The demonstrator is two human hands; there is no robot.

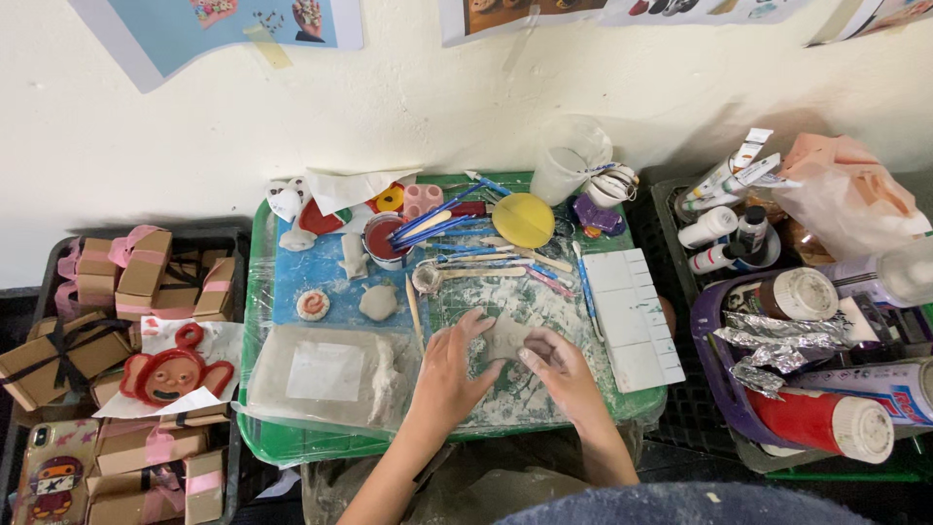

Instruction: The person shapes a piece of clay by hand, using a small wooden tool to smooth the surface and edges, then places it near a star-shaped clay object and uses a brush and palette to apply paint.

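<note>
**Both hands pressing a flat clay piece on the green tray**

While you look down, start at the far left: small brown gift boxes [144,267] tied with pink and black ribbon fill a dark crate, and a red monkey-face clay figure [173,372] lies on white paper beside them. Next comes the green tray [259,292] on the desk, with a wrapped block of grey clay [326,374] at its near left corner. Behind that block lie finished small pieces: a spiral disc [313,304] and a rounded grey shape [378,302], both set apart from your work.

Judging by these, several pieces are already shaped, while the one under your hands looks flat, unpainted and only partly formed.

Your left hand [447,374] lies palm down on the tray, fingers stretched forward so the tips touch the left edge of the flat clay piece [506,335]. Your right hand [559,369] comes in from the other side, fingers curled, thumb and fingertips pressing the piece's right edge. Neither grip is closed around it; both rest open against it, holding it down on the clay-smeared mat.

Modelling tools [457,228] and a yellow sponge [523,220] lie behind the piece, a white paint palette [632,316] sits just right of your right hand, and paint tubes and bottles [724,219] fill the baskets further right.
</note>
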